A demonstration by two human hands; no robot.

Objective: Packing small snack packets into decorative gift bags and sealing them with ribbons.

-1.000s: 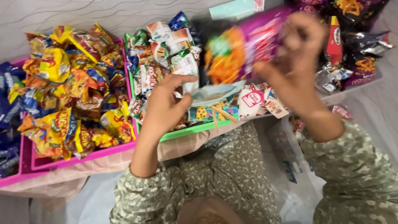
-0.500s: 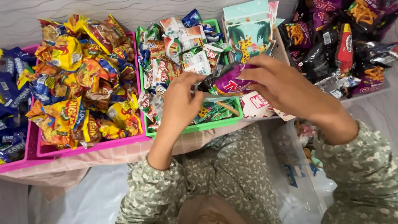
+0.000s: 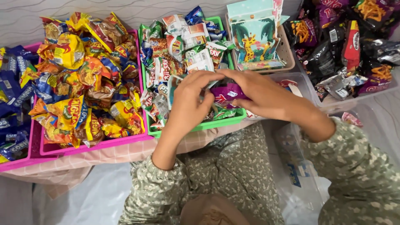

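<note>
Both my hands meet over the front of the green basket (image 3: 196, 127). My right hand (image 3: 260, 93) grips a purple snack packet (image 3: 229, 95) and presses it toward a light teal paper bag (image 3: 175, 85). My left hand (image 3: 189, 102) holds that bag's edge, fingers curled around it. Most of the bag is hidden behind my left hand. The green basket below is full of small mixed snack packets (image 3: 179, 46).
A pink basket (image 3: 91, 146) of orange and yellow snack packs sits left, with blue packets (image 3: 12, 91) further left. A beige basket (image 3: 287, 52) holds giraffe-print paper bags (image 3: 254, 37). Dark and purple snack packs (image 3: 341, 46) fill a clear tub at right. Plastic sheeting lies by my knees.
The purple packet came down from up high into the space between my hands. My right hand lowered and moved left toward the left hand, which now holds the teal bag.
</note>
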